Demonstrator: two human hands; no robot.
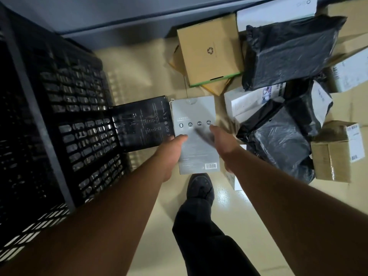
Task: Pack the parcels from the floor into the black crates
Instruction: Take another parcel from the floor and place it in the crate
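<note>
A flat grey box (194, 116) with small round icons and a barcode is held above the floor in front of me. My left hand (172, 150) grips its left edge, thumb on top. My right hand (221, 140) grips its right edge, fingers blurred by motion. A flat black box (139, 124) printed with white text sits directly to its left, touching the black slatted crate (65, 120) that fills the left of the view. More parcels lie on the floor at right: a brown carton with a recycling mark (209, 50) and black poly bags (288, 50).
White boxes (245, 104), another black bag (278, 144) and a taped brown carton (334, 154) crowd the right side. My shoe (200, 188) and dark trouser leg stand on the glossy beige floor below the grey box. A grey wall base runs along the back.
</note>
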